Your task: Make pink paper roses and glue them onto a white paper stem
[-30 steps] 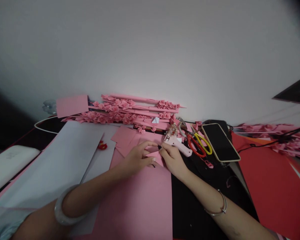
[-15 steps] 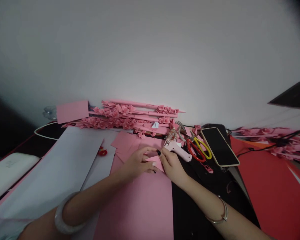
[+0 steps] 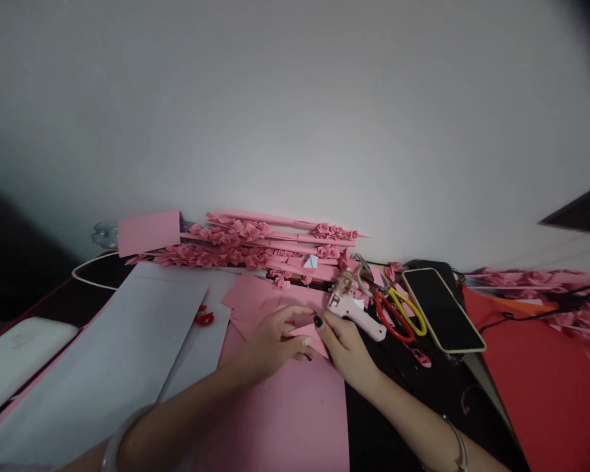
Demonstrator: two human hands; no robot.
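Note:
Between both hands is a small folded piece of pink paper, held just above a large pink sheet. My left hand grips its left side with thumb and fingers. On its right side, my right hand pinches the paper, the dark-nailed thumb on top. Parts of the fingers behind the paper are hidden. Right beyond my right hand lies a pale pink glue gun. Loose pink paper pieces lie just past my left hand.
Pink paper flowers on stems are heaped along the wall. To the right are scissors with red and yellow handles, a phone and red sheets. White paper and a white box-like object lie left.
The whole view has shifted, so everything sits slightly lower and further right. Both hands keep their hold on the folded paper, with little change in the fingers.

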